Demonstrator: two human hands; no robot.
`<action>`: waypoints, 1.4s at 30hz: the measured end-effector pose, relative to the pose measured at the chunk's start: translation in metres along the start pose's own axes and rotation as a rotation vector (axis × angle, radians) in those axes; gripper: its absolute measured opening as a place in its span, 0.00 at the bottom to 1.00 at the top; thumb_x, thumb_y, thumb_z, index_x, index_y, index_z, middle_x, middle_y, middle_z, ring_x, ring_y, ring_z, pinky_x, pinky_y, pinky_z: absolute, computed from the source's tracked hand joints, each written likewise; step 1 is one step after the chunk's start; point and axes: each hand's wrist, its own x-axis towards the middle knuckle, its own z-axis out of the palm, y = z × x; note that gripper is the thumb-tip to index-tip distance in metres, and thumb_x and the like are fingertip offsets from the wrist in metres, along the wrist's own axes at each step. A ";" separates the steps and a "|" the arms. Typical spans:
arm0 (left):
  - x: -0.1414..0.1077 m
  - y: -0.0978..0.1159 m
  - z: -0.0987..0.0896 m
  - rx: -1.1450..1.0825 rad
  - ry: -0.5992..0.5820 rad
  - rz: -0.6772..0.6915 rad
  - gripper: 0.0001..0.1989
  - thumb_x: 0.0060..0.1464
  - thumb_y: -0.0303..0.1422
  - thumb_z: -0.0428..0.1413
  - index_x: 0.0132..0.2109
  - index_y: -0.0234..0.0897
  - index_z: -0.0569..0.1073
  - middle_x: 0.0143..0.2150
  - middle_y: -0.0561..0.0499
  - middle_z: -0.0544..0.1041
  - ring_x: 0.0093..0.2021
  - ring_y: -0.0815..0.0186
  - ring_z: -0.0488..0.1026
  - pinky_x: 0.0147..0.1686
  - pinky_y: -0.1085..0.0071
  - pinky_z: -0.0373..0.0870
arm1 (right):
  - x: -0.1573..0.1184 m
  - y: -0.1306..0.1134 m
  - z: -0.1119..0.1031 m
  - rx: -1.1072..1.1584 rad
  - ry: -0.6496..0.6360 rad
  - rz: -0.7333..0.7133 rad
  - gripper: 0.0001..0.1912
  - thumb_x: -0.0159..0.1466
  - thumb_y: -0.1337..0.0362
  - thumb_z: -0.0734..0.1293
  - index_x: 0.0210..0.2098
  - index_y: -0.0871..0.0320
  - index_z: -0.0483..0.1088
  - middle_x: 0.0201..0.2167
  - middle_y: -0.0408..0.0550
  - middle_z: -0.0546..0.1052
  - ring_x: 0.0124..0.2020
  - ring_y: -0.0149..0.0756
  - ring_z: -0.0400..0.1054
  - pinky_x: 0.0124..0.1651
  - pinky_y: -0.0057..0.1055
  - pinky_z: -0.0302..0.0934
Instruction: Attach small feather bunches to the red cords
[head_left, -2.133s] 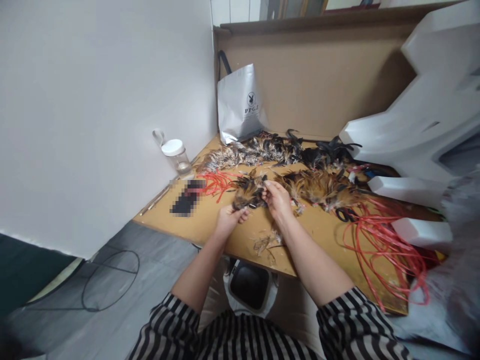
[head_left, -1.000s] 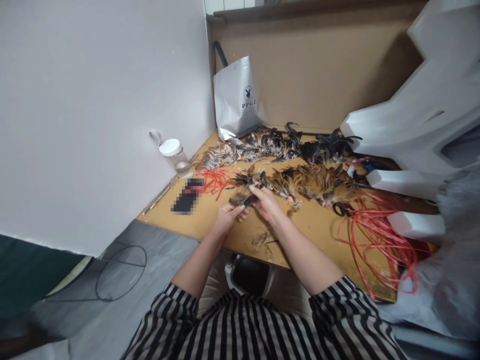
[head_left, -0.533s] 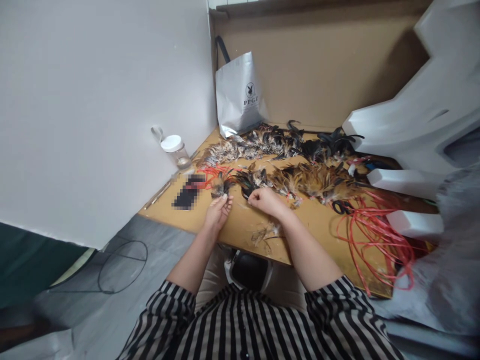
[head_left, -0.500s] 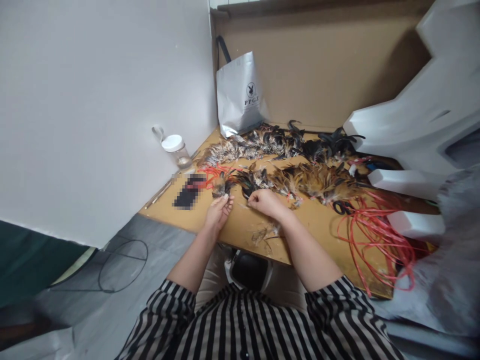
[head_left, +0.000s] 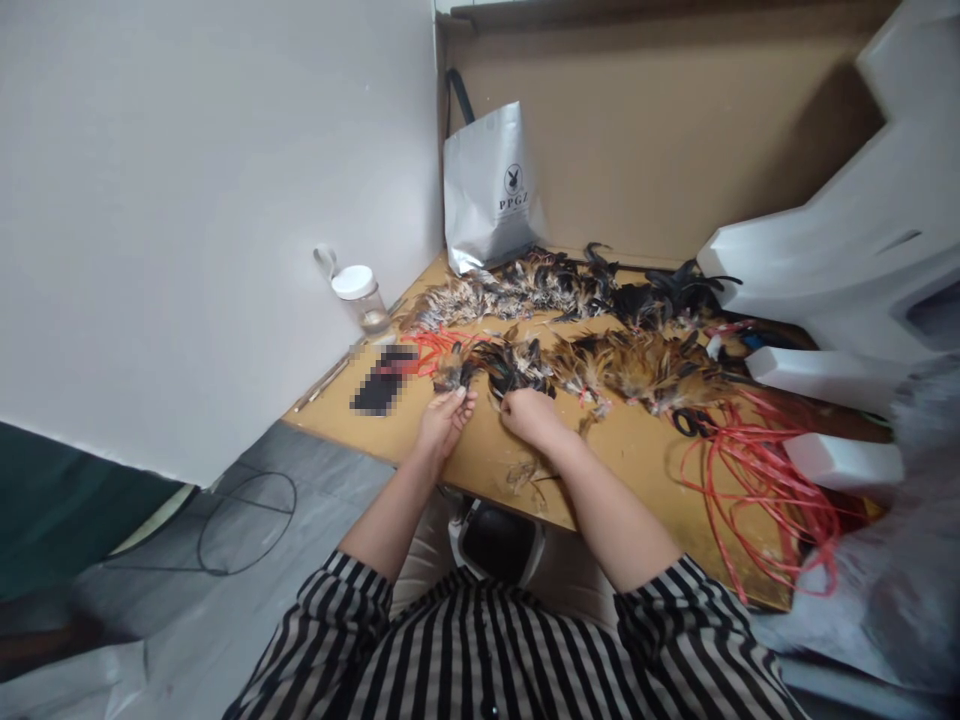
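Observation:
My left hand [head_left: 444,422] is closed, its thumb and fingers pinching a small bunch of dark and brown feathers [head_left: 453,370] at the base. To its right, my right hand [head_left: 529,414] is curled with the fingertips together, beside a clump of dark, glossy feathers [head_left: 510,368]. What those fingers hold, if anything, is too small to make out. Golden-brown feather bunches [head_left: 637,370] with bits of red tie lie in a row to the right. Behind them runs a second row of black, brown and whitish feathers [head_left: 540,285].
Red plastic strips [head_left: 757,480] spread over the table's right side by black-handled scissors [head_left: 688,422]. A lidded jar [head_left: 361,298], a pixelated dark object [head_left: 381,385] and more red strips [head_left: 442,345] are at left. A silver bag [head_left: 487,190] stands behind; white foam pieces [head_left: 844,458] jut in at right.
The view has shifted slightly, moving the table and its things a little to the right. My left hand still pinches the feather bunch; my right hand stays curled close by.

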 end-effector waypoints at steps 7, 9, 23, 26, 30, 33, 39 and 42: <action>-0.001 -0.006 0.005 0.271 -0.021 0.044 0.12 0.41 0.37 0.59 0.29 0.29 0.73 0.26 0.46 0.75 0.21 0.75 0.67 0.22 0.77 0.62 | -0.003 0.005 -0.014 0.386 0.218 -0.172 0.07 0.55 0.64 0.63 0.29 0.57 0.72 0.25 0.46 0.73 0.27 0.30 0.65 0.31 0.25 0.53; 0.000 -0.010 0.006 0.345 -0.033 0.074 0.12 0.41 0.36 0.59 0.27 0.29 0.73 0.22 0.49 0.74 0.19 0.74 0.65 0.21 0.76 0.61 | -0.007 -0.005 -0.018 0.486 0.341 -0.287 0.08 0.57 0.63 0.61 0.31 0.57 0.72 0.28 0.46 0.72 0.28 0.30 0.63 0.33 0.25 0.53; 0.000 -0.014 0.005 0.422 -0.063 0.144 0.10 0.43 0.36 0.57 0.25 0.31 0.71 0.18 0.53 0.70 0.18 0.75 0.64 0.21 0.77 0.60 | -0.005 -0.032 -0.010 0.647 0.417 -0.225 0.09 0.57 0.61 0.61 0.27 0.57 0.71 0.26 0.45 0.68 0.26 0.29 0.61 0.31 0.26 0.53; -0.001 -0.008 0.005 0.277 -0.037 0.088 0.11 0.42 0.36 0.58 0.29 0.31 0.72 0.24 0.50 0.74 0.20 0.75 0.66 0.22 0.78 0.61 | 0.001 -0.026 -0.009 1.149 0.352 -0.075 0.09 0.52 0.59 0.66 0.25 0.59 0.69 0.20 0.42 0.66 0.20 0.26 0.56 0.24 0.25 0.52; 0.000 0.000 0.001 0.030 -0.007 0.006 0.09 0.43 0.32 0.59 0.31 0.31 0.72 0.30 0.48 0.76 0.24 0.77 0.69 0.24 0.81 0.63 | 0.007 -0.020 -0.007 1.649 0.101 0.119 0.13 0.45 0.58 0.70 0.24 0.59 0.66 0.13 0.34 0.58 0.13 0.20 0.44 0.16 0.22 0.38; 0.002 0.002 -0.001 -0.043 -0.030 -0.052 0.07 0.44 0.29 0.59 0.32 0.30 0.71 0.30 0.48 0.76 0.25 0.77 0.70 0.24 0.83 0.65 | 0.009 -0.018 -0.001 1.795 -0.010 0.154 0.14 0.43 0.60 0.72 0.24 0.60 0.66 0.11 0.32 0.55 0.12 0.18 0.41 0.16 0.21 0.32; 0.003 0.000 0.001 -0.027 -0.102 -0.088 0.07 0.46 0.29 0.58 0.34 0.29 0.72 0.31 0.47 0.77 0.25 0.76 0.71 0.24 0.82 0.66 | 0.013 -0.024 0.011 1.789 -0.015 0.177 0.15 0.43 0.59 0.72 0.25 0.60 0.67 0.15 0.38 0.67 0.12 0.17 0.44 0.15 0.20 0.33; 0.002 0.000 0.002 -0.010 -0.100 -0.092 0.07 0.45 0.29 0.58 0.33 0.29 0.73 0.30 0.47 0.77 0.24 0.76 0.71 0.24 0.82 0.66 | 0.013 -0.027 0.013 1.747 0.005 0.211 0.15 0.43 0.58 0.72 0.25 0.60 0.67 0.18 0.41 0.72 0.12 0.18 0.49 0.15 0.20 0.35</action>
